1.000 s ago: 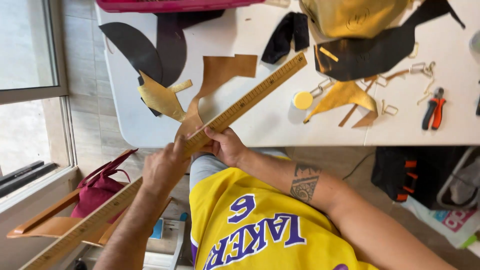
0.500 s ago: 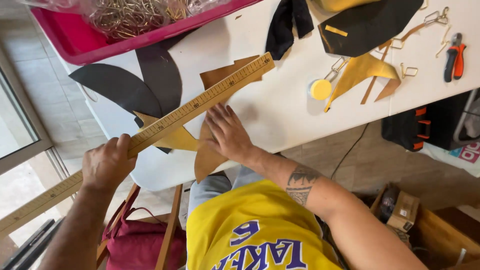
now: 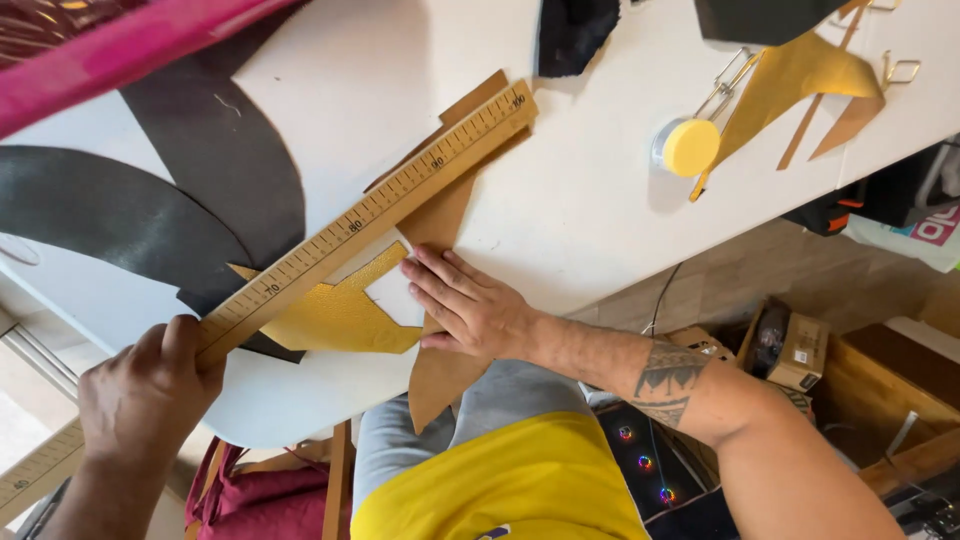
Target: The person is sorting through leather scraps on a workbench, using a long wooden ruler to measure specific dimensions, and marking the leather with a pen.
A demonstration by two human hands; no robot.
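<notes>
My left hand (image 3: 143,392) grips a long wooden ruler (image 3: 375,208) near its middle; the ruler lies slanted across the white table (image 3: 560,200). My right hand (image 3: 468,303) rests flat, fingers spread, on a tan leather piece (image 3: 437,372) that runs under the ruler and hangs over the table's near edge. A gold leather piece (image 3: 335,317) lies just left of my right hand, partly under the ruler.
Black leather pieces (image 3: 150,200) cover the table's left side, under a pink tray (image 3: 120,45). A yellow-capped jar (image 3: 688,146), gold scraps (image 3: 790,75) and metal clips lie at the right. A maroon bag (image 3: 250,495) sits on a chair below; boxes (image 3: 795,350) stand on the floor.
The view has moved closer to the table. My right hand has shifted down along the tan piece and flattened on it. My left hand keeps hold of the ruler, now lying over the leather.
</notes>
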